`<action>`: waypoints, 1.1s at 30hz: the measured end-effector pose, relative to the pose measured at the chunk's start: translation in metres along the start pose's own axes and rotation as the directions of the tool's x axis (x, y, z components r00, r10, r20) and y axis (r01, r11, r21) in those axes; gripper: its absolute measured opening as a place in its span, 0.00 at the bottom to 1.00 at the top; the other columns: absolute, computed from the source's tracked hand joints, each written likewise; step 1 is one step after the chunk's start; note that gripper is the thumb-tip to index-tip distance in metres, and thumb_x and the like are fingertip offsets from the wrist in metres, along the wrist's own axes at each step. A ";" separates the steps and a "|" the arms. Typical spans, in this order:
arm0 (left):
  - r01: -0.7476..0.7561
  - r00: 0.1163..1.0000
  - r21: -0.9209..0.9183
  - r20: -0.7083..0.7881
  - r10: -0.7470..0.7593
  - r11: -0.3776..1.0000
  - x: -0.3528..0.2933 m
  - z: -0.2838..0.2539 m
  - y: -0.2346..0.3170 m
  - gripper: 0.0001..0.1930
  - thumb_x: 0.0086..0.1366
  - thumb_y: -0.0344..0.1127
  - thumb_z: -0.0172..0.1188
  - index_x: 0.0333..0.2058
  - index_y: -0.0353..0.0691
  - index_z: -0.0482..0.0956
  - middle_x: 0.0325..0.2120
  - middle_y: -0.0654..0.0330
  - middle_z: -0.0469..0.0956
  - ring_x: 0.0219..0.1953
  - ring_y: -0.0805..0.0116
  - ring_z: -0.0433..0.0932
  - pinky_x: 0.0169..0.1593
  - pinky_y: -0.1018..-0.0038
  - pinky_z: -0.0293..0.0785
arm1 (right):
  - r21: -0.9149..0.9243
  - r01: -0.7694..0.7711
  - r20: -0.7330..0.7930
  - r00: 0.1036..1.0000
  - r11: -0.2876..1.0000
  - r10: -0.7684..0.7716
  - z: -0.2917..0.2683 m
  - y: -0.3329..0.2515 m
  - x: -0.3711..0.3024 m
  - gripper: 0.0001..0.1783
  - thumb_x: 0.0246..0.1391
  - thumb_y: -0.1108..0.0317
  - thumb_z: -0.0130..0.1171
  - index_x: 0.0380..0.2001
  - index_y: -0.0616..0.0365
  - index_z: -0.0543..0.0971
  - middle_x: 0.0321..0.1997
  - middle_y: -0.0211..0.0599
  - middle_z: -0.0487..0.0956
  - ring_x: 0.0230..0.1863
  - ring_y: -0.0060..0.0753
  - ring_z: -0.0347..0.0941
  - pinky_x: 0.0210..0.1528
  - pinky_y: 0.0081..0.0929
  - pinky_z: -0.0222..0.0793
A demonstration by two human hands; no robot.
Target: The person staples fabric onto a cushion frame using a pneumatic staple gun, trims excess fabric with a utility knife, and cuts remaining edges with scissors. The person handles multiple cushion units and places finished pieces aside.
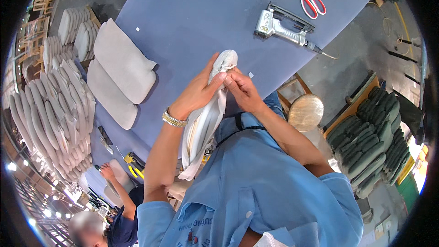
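My left hand (pixel 199 93) grips the upper end of a white-covered seat pad (pixel 201 123), thumb on the near face; the pad hides part of its fingers. My right hand (pixel 242 91) pinches the cover at the same end, thumb and fingers pressed together beside the left thumb. The pad is held edge-on in front of my blue shirt (pixel 274 178), above the near edge of the blue-grey worktable (pixel 192 13).

To the left, two light grey pads (pixel 123 61) lie flat, one overlapping the other. Beyond them stands a dense row of pale pads (pixel 50 123). Yellow-handled pliers (pixel 136 167) lie near a co-worker's hand (pixel 107 172).

To the right, a pneumatic staple gun (pixel 283 27) lies on its side, its hose fitting at the table edge. Red-handled scissors (pixel 312 4) lie behind it. Off the table, a round wooden stool (pixel 306 112) and dark green pads (pixel 366 132) occupy my right side.
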State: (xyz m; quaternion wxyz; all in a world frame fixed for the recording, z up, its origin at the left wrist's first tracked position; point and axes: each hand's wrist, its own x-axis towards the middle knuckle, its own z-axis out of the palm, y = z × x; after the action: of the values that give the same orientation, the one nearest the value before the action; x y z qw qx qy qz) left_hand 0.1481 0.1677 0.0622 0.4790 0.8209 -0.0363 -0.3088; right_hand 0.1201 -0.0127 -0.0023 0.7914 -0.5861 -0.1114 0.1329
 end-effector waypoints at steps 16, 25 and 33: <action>0.108 0.964 0.220 -0.262 -0.048 0.970 -0.007 0.026 0.017 0.40 0.73 0.49 0.57 0.71 0.28 0.52 0.59 0.34 0.74 0.55 0.36 0.79 0.56 0.56 0.77 | -0.846 -0.119 -0.193 0.977 0.520 -0.090 -0.156 -0.024 0.042 0.22 0.53 0.74 0.66 0.53 0.56 0.78 0.52 0.46 0.79 0.53 0.54 0.75 0.58 0.44 0.71; 0.131 0.937 0.318 -0.348 -0.013 0.939 -0.004 0.052 0.027 0.42 0.72 0.52 0.58 0.72 0.30 0.51 0.60 0.34 0.72 0.55 0.37 0.79 0.53 0.53 0.80 | -0.935 -0.222 -0.162 0.961 0.275 0.225 -0.194 -0.005 0.094 0.42 0.46 0.72 0.72 0.66 0.55 0.68 0.53 0.50 0.78 0.54 0.55 0.76 0.57 0.47 0.72; 0.132 0.928 0.344 -0.371 0.005 0.930 -0.004 0.063 0.030 0.42 0.70 0.50 0.60 0.71 0.30 0.53 0.59 0.32 0.73 0.58 0.37 0.77 0.54 0.52 0.81 | -0.493 -0.529 -0.227 0.845 0.691 0.485 -0.143 -0.110 0.039 0.33 0.50 0.66 0.74 0.59 0.64 0.76 0.52 0.45 0.84 0.50 0.35 0.80 0.56 0.33 0.76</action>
State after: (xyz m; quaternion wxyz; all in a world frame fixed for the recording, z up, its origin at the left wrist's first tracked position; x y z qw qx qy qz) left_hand 0.1178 0.1045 0.0665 0.3069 0.9389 0.0242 -0.1539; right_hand 0.2131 -0.1587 0.0624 0.5308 -0.7959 0.0532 0.2863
